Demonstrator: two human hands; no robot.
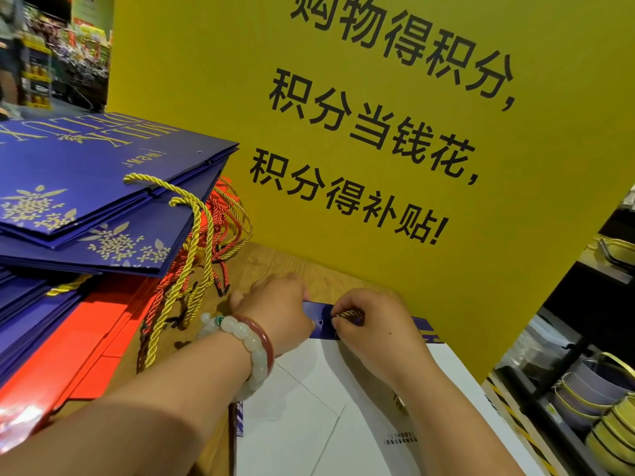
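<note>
While the light, crease-prone paper bag (323, 389) lies flat at lower centre on the table (275, 266), the left hand (275, 310) grips its stiffer blue rim; right hand (374, 324) fingers pinch the limp gold cord (348, 315) near its tip.

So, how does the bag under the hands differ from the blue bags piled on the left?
The flat bag shows a white face with a blue top strip; the piled bags show blue faces with gold flowers.
The flat bag has an empty hole, and the right hand pinches its gold cord beside it; the piled bags' cords hang loose over the edge.
Both have blue paper and twisted gold cords.
</note>
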